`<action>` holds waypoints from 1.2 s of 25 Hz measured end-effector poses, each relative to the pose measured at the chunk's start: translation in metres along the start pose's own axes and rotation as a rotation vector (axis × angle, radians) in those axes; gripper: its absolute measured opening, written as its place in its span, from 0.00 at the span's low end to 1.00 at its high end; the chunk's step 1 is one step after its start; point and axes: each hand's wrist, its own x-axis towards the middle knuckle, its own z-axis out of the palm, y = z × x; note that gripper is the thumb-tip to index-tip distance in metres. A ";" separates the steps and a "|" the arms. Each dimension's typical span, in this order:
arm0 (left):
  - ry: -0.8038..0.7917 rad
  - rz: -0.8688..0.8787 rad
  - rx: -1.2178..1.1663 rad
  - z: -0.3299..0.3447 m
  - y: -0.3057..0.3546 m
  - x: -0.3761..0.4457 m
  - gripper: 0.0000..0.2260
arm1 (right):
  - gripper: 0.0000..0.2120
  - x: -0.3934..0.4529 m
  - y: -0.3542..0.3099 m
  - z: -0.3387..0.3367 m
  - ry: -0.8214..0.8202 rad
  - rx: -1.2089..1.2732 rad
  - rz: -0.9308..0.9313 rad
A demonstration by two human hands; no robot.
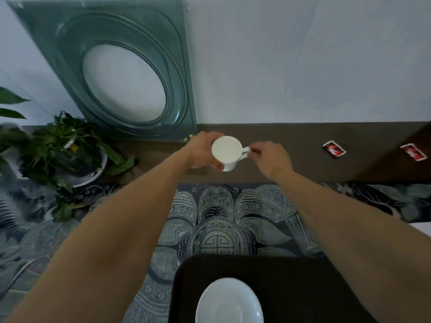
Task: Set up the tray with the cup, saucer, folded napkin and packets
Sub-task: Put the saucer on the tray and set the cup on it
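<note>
A white cup point(226, 150) is held up over the brown floor strip near the wall, its mouth facing me. My left hand point(200, 151) wraps around the cup's body from the left. My right hand point(270, 157) pinches the cup's handle from the right. Close to me a dark tray point(303, 287) lies on the patterned mat, and a white saucer point(229, 301) rests on its left part. Two red packets lie on the brown strip at the right, one packet point(334, 149) nearer the cup and the other packet point(414, 152) further right. No napkin is in view.
A teal framed panel with an oval opening point(126, 73) leans on the wall at the back left. Potted plants point(63, 150) stand at the left. A dark patterned mat point(221, 217) covers the floor in front of me.
</note>
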 end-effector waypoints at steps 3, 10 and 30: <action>0.027 0.007 -0.156 0.012 0.009 -0.063 0.36 | 0.10 -0.056 -0.008 -0.008 0.031 0.083 -0.001; 0.030 -0.018 -0.251 0.041 0.026 -0.188 0.34 | 0.11 -0.178 -0.017 -0.012 -0.003 0.193 -0.052; -0.211 -0.043 0.028 0.168 -0.019 -0.294 0.39 | 0.13 -0.358 0.027 0.089 -0.298 0.225 0.177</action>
